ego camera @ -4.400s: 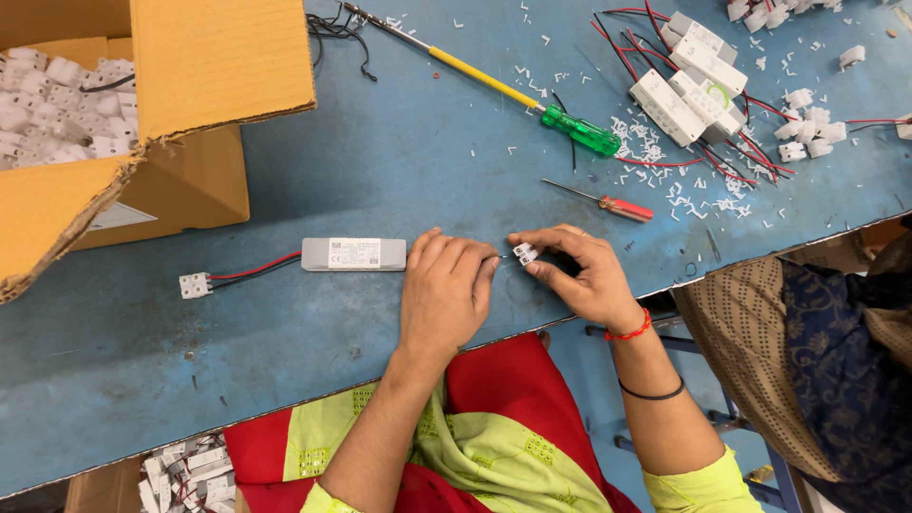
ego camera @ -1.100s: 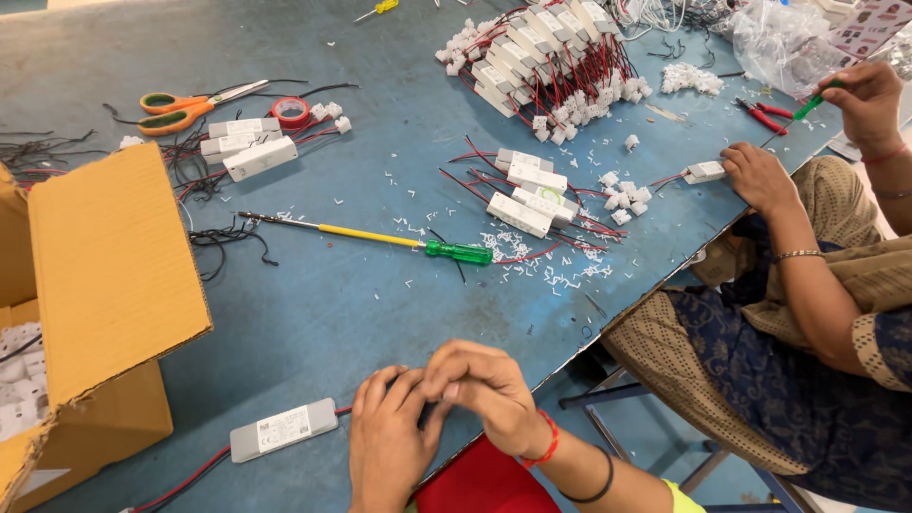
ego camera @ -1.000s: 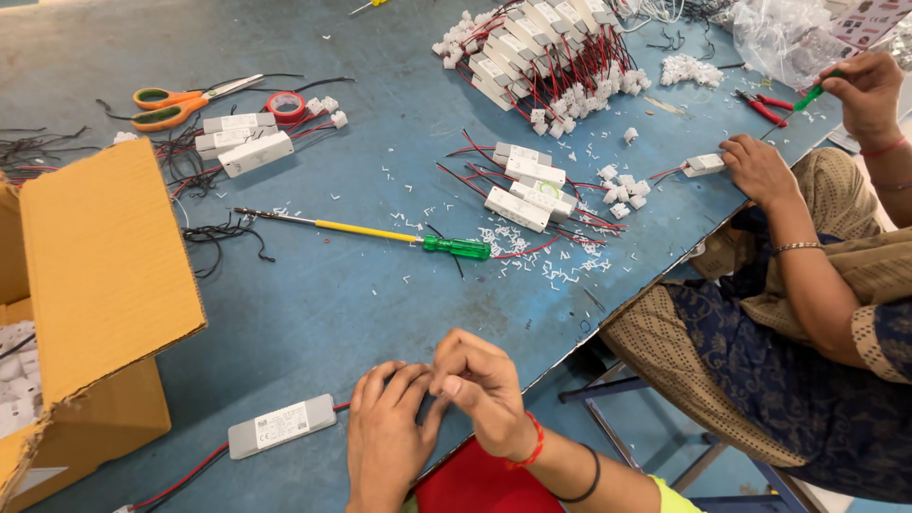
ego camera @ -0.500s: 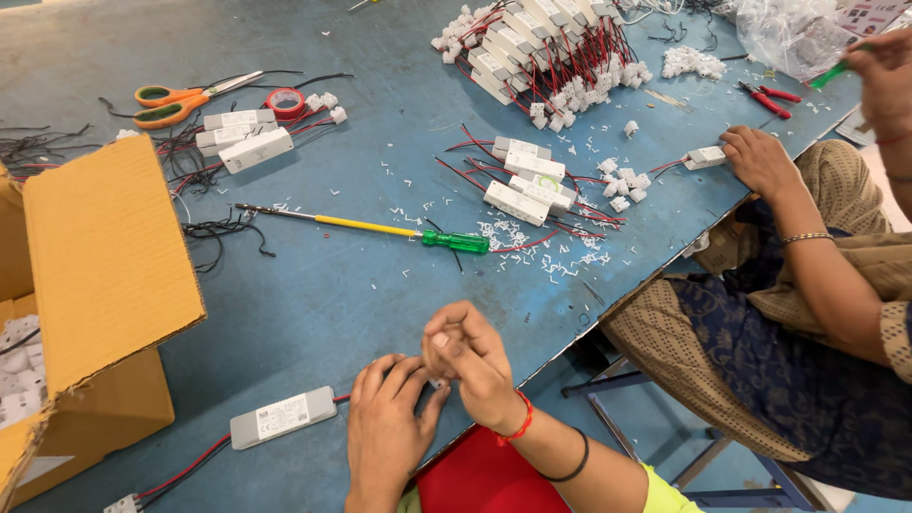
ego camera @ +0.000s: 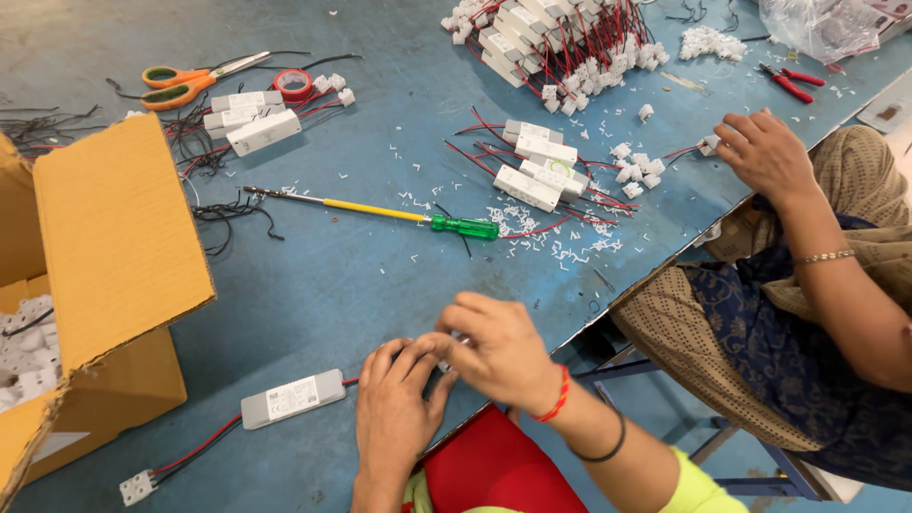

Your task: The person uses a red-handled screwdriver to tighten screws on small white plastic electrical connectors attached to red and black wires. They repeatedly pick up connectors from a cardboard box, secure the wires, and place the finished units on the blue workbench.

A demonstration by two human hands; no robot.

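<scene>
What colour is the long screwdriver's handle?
Green, on the screwdriver, seen in the head view.

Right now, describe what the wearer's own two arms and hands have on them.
The left hand and forearm are bare. The right hand has a red thread band at the wrist, a thin black bangle above it, and a yellow-green sleeve further up.

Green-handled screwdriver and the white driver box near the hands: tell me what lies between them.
Head view: between the screwdriver and the white driver box lies only bare blue table with a few tiny white scraps.
</scene>
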